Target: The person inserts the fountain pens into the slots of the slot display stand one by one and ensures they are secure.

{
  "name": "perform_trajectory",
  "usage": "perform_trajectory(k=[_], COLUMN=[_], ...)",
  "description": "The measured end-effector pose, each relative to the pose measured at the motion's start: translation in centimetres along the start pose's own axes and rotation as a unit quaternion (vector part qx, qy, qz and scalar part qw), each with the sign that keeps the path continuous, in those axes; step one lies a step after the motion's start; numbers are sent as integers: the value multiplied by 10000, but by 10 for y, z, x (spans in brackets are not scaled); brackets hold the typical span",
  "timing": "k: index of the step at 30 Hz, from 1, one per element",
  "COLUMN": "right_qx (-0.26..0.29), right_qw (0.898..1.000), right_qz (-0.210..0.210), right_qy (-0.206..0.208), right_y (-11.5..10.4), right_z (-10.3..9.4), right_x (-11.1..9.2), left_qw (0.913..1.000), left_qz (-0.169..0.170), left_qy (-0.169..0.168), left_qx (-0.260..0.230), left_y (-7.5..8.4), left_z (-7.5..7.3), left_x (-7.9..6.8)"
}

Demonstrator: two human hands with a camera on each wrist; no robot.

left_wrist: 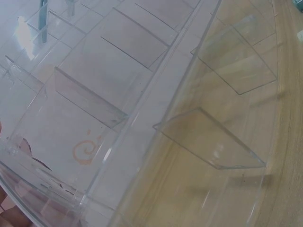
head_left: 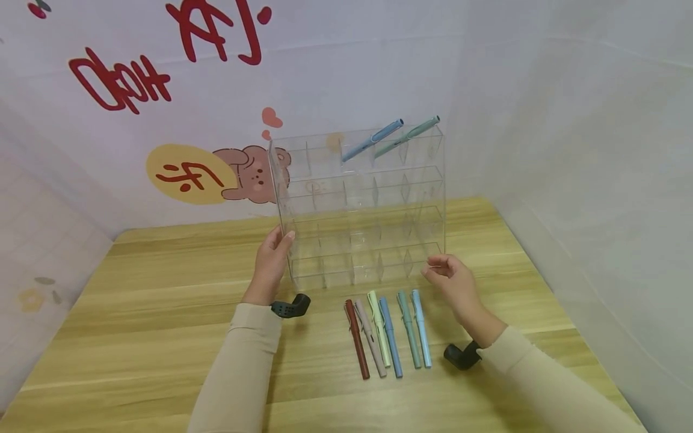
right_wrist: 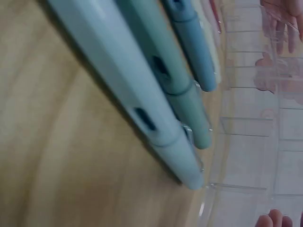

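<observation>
A clear acrylic pen rack (head_left: 360,216) with stepped, divided tiers stands at the back of the table. At its lower left side my left hand (head_left: 272,255) grips the edge, thumb in front. My right hand (head_left: 453,282) holds the lower right corner with curled fingers and thumb. A blue pen (head_left: 373,140) and a green pen (head_left: 407,137) lean in the top tier. Before the rack lie a dark red pen (head_left: 357,340), a mauve pen (head_left: 370,338), a pale yellow pen (head_left: 379,329), another blue pen (head_left: 391,338), another green pen (head_left: 409,329) and a light blue pen (right_wrist: 137,99).
The wood-grain table (head_left: 162,319) has a white printed cloth (head_left: 352,66) hanging behind it and along both sides. Black wrist cameras (head_left: 292,307) are worn on both wrists. The right one stands just right of the row of pens.
</observation>
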State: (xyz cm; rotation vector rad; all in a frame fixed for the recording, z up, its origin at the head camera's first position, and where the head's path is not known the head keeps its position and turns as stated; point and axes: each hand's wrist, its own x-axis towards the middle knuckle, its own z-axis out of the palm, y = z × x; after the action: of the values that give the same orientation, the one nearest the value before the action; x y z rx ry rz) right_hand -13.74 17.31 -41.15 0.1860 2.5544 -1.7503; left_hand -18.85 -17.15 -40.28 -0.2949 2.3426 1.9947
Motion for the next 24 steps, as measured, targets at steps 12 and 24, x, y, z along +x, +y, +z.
perform_trajectory(k=[12, 24], right_qx=[-452, -1440], right_qw=[9970, 9844], right_qz=[171, -24], right_qy=[-605, -1009], right_y=[22, 30], right_z=[10, 16], right_x=[-1, -4], left_qw=[10000, 10000], left_qz=[22, 39], left_qy=[27, 14], left_qx=[-31, -14], left_y=[2, 3], left_z=[0, 0], left_x=[-2, -2])
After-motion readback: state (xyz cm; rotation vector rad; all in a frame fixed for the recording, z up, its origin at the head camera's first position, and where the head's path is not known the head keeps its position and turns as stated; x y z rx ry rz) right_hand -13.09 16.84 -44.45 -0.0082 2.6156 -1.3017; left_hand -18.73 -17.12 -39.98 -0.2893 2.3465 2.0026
